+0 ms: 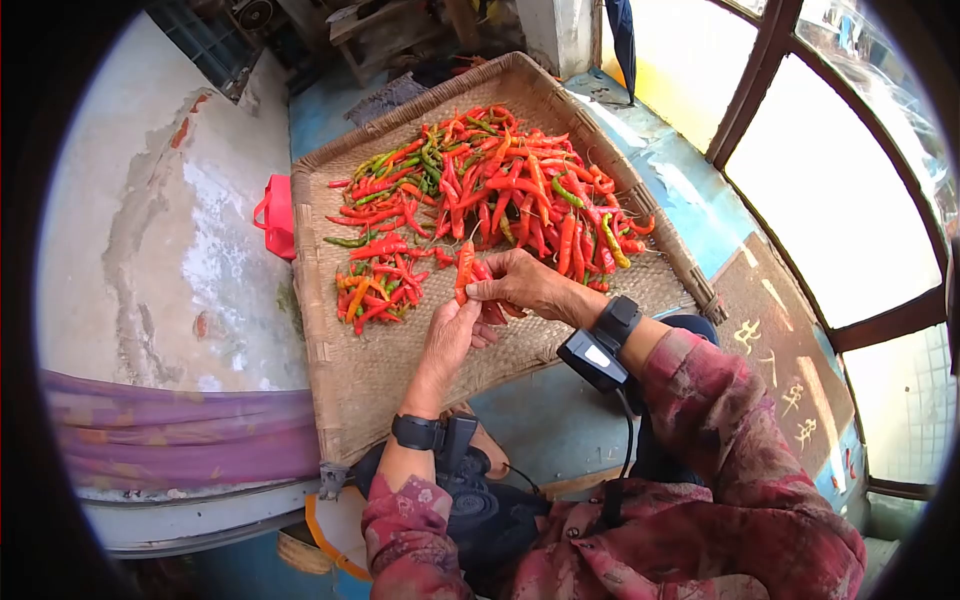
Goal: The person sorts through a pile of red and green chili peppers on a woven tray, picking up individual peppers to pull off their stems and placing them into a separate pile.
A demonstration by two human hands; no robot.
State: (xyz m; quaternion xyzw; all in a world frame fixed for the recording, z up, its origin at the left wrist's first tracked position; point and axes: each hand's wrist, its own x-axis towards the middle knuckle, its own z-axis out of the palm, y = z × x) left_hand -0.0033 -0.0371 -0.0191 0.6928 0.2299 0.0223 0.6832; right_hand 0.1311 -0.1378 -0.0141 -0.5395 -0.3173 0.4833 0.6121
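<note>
Above the near part of a square woven bamboo tray [345, 400], my two hands meet. My left hand [452, 335] pinches the lower end of an orange-red chili pepper [465, 266], which points up and away from me. Fingers of my right hand [530, 284] close on the same spot, with more red chili peppers partly showing beneath them. Just beyond lies a large heap of chili peppers [500, 185], mostly red with some green and yellowish ones. A smaller pile of chili peppers [378, 288] sits to the left of my hands.
A pink-red plastic container [277, 217] stands against the tray's left side, by a peeling wall [190, 250]. Purple cloth [180, 430] hangs at lower left. To the right are a brown mat with writing [775, 350] and framed glass panes; a folded dark umbrella [621, 45] hangs behind.
</note>
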